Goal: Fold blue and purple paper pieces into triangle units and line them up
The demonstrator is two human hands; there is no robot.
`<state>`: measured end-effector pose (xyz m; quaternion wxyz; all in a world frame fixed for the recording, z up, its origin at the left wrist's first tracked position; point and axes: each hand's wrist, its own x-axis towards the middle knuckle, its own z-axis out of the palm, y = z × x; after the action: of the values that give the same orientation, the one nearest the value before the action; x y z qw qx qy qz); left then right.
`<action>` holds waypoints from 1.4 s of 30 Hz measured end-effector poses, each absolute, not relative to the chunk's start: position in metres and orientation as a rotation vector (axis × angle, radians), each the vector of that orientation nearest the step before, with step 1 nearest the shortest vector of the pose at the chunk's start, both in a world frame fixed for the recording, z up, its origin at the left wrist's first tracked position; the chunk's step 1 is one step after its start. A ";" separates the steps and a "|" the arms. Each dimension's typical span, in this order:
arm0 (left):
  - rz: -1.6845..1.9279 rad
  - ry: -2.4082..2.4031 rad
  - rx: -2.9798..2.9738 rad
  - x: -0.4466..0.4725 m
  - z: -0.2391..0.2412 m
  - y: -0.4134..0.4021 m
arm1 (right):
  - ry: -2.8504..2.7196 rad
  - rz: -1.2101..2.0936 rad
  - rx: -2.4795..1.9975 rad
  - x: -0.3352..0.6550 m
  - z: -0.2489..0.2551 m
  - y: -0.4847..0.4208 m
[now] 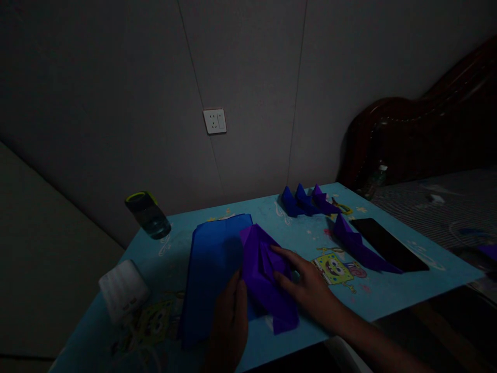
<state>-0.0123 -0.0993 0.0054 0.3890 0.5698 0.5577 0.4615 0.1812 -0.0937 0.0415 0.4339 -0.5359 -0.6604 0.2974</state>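
A partly folded sheet of purple paper [258, 277] is held tilted over the table between both hands, its layers standing apart in the middle. My left hand [231, 318] grips its lower left edge with thumb and fingers closed. On the right side, my right hand [306, 282] pinches the paper, fingertips on the inner folds. Beneath and to the left lies a stack of blue paper [212, 264]. A finished purple paper boat [357, 246] sits to the right of my right hand.
Two blue paper boats [290, 203] and a purple paper boat [323, 202] stand at the back, near scissors [341, 207]. A dark flat slab [388, 246] lies at right. A cup [149, 217] and a white box [124, 290] stand left on the cartoon-printed table [373, 300].
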 end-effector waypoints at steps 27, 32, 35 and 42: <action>1.068 1.332 1.509 -0.017 0.011 -0.089 | -1.364 0.974 -1.216 0.188 0.034 -0.089; 0.966 1.335 1.569 -0.023 0.015 -0.087 | -1.368 1.054 -1.252 0.195 0.043 -0.089; 0.977 1.374 1.569 -0.024 0.016 -0.088 | -1.420 0.962 -1.316 0.197 0.043 -0.090; 0.996 1.437 1.484 -0.030 0.024 -0.090 | -1.433 0.914 -1.371 0.200 0.038 -0.085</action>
<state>-0.0297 -0.0900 0.0245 0.4115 0.5896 0.5712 0.3960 0.1998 -0.0852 0.0376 0.4611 -0.5572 -0.5823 0.3713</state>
